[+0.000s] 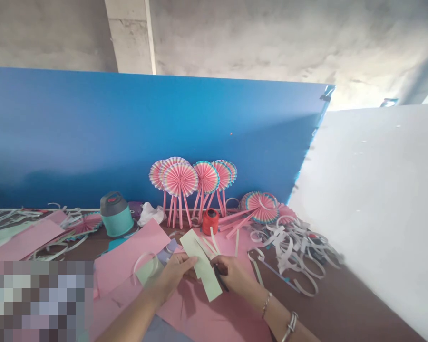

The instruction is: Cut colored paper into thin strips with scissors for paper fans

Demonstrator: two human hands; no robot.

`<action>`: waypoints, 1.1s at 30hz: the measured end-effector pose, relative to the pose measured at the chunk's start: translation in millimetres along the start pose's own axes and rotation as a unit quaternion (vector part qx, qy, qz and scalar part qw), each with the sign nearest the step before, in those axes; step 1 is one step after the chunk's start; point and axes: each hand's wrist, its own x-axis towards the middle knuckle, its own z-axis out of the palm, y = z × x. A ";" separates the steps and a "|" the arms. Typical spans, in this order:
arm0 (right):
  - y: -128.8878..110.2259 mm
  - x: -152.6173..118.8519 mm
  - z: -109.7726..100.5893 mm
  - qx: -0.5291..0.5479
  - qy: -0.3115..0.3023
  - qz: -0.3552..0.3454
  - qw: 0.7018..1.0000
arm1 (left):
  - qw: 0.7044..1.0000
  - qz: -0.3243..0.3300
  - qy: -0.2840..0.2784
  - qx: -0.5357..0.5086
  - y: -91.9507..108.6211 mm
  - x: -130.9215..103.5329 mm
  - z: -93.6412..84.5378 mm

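A pale green paper piece is pinched in my left hand, thumb on top. One of its long edges is stepped where part of it has been cut. My right hand is closed around dark-handled scissors at the paper's right edge; their blades are mostly hidden. Narrow pale green strips lie just beyond the hands. Below them are overlapping pink paper sheets on the brown table. Left of my left hand lies another pale green piece.
Several pink pleated paper fans lean against the blue panel. A red thread spool stands before them. At left sits a teal lidded container. Curled white paper strips pile up at right, beside the white wall.
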 end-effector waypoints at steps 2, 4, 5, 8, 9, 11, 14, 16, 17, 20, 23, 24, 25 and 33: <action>-2.7 -0.8 -0.9 -0.004 -0.001 0.003 1.000 | 1.000 0.000 -0.001 -0.001 -1.1 0.0 -0.7; -5.8 -1.7 -1.5 -0.009 0.002 0.001 1.000 | 1.000 0.002 -0.003 -0.002 -2.1 0.1 -1.3; -7.1 -2.0 -1.6 -0.015 0.006 -0.001 1.000 | 1.000 0.002 -0.003 -0.001 -2.5 0.1 -1.5; -8.1 -2.8 -1.4 -0.021 0.007 -0.003 1.000 | 1.000 0.006 -0.010 0.001 -3.7 0.5 -1.7; -7.5 -3.0 -1.1 -0.021 0.005 -0.004 1.000 | 1.000 0.007 -0.013 0.003 -4.2 0.8 -1.7; -5.0 -3.0 -0.3 -0.017 0.003 -0.004 1.000 | 1.000 0.010 -0.016 0.008 -5.5 1.8 -1.6; -0.5 -2.5 1.3 -0.002 0.000 0.003 1.000 | 0.999 0.014 -0.024 0.017 -7.3 2.9 -1.2; 1.5 -1.8 2.2 0.008 -0.002 0.005 1.000 | 0.999 0.016 -0.036 0.021 -8.0 2.8 -0.9; 2.2 -1.5 2.5 0.009 -0.001 0.004 1.000 | 0.999 0.015 -0.042 0.023 -8.3 2.7 -0.8; 3.2 -1.1 2.8 0.001 0.004 -0.001 1.000 | 0.998 0.012 -0.055 0.028 -8.6 2.2 -1.2; 4.0 -1.5 2.7 -0.003 -0.002 -0.007 1.000 | 0.998 0.011 -0.057 0.038 -8.7 2.4 -2.2; 4.4 -1.7 2.7 -0.004 -0.002 -0.007 1.000 | 0.997 0.011 -0.057 0.041 -8.7 2.4 -2.4; 4.9 -1.9 2.7 -0.006 0.000 -0.007 1.000 | 0.997 0.011 -0.057 0.044 -8.7 2.5 -2.5; 6.7 -1.7 4.0 0.016 0.008 0.009 1.000 | 0.998 0.011 -0.054 0.039 -9.2 1.5 -1.3</action>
